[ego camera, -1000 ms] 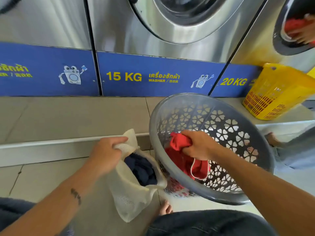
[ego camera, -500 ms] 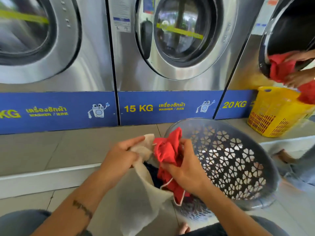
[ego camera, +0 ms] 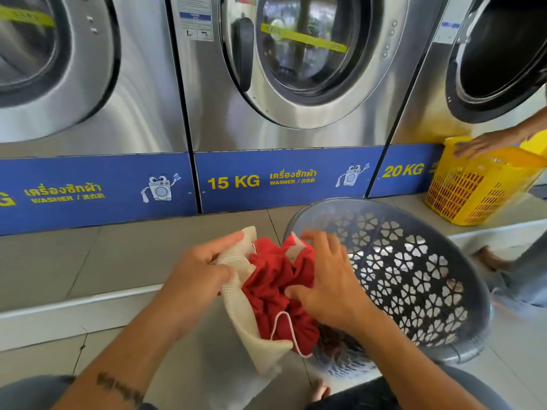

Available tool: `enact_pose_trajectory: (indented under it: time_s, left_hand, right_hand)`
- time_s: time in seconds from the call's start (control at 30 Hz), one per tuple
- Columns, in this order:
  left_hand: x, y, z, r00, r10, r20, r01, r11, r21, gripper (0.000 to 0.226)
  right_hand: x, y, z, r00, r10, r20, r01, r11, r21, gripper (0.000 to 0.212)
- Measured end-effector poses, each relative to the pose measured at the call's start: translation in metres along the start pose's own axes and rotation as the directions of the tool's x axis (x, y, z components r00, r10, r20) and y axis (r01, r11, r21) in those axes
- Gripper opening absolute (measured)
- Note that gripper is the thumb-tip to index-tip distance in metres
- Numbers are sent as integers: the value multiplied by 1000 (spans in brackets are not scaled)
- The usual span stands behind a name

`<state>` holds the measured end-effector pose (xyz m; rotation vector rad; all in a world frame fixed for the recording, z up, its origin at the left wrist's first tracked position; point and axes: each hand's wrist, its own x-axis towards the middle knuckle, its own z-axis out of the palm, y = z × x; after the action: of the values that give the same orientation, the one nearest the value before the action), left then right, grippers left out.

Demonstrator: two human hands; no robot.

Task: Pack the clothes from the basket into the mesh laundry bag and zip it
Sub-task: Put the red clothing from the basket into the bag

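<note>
Centrally, the mesh laundry bag [ego camera: 236, 294] lay on the tiled floor directly in front of the 15 KG washer [ego camera: 284, 84], its mouth open and facing up toward the machine. A red garment [ego camera: 275, 285] filled that mouth, bunched and only partly inside, with a white-edged hem [ego camera: 284, 329] looping out over the bag's lower lip. The left hand [ego camera: 198, 279] pinched the bag's left rim, thumb over the mesh and fingers curled beneath, holding the opening apart. The right hand [ego camera: 328, 279] rested on the red garment with fingers spread and pressing down into the fabric, fingertips reaching the far edge of the bag's opening. Just to the right of the bag, and touching it, a grey basket [ego camera: 414, 279] with flower-shaped cut-outs lay tipped on its side with its opening toward the bag; some dark patterned cloth [ego camera: 337, 341] was visible at its lower wall beneath the right wrist, too obscured to identify. Further right of the 15 KG washer, a yellow basket [ego camera: 473, 190] stood on the raised step before the 20 KG washer [ego camera: 488, 60], whose door was open. Another person's hand [ego camera: 488, 143] rested on the yellow basket's rim.
</note>
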<state>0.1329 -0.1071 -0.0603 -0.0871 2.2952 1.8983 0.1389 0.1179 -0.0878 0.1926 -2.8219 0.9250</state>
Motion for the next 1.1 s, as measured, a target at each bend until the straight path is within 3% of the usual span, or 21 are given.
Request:
enact_pose_trajectory:
  time_s: [0.07,0.1,0.2,0.33,0.43,0.57,0.73,0.93,1.1]
  left_hand:
    - [1,0,3,1000,-1,-14,1,1000,9,67]
    - [2,0,5,1000,-3,-18,3,1000,13,67]
    - [4,-4,9,999,-17,-32,17,1000,7,68]
    - [4,-14,14,998,-43,-36,43,999,7,70]
    - [0,-23,16,998,-55,-37,55,998,4,71]
    - [-10,-31,10,996,-69,-48,68,997,-27,69]
    - [-21,-36,-3,996,-73,-58,68,994,-81,66]
    - [-40,-44,-25,988,-126,-86,106,974,-202,64]
    - [-57,-102,-55,944,-272,-188,254,961,-111,63]
  right_hand:
    - [10,17,7,968,179,178,-198,976,95,115]
    - [14,25,12,942,209,264,-263,946,188,115]
    - [18,43,24,934,228,277,-313,894,321,82]
    - [17,37,20,973,168,161,-199,960,196,70]
    - [7,20,15,997,41,72,-34,995,-96,54]
    - [-8,-11,16,986,-154,72,169,869,-464,53]
    - [-21,-55,11,965,-222,139,262,797,-543,50]
    - [-35,-111,31,938,-244,246,341,780,-525,48]
    - [-45,-127,98,882,-221,417,410,796,-446,49]
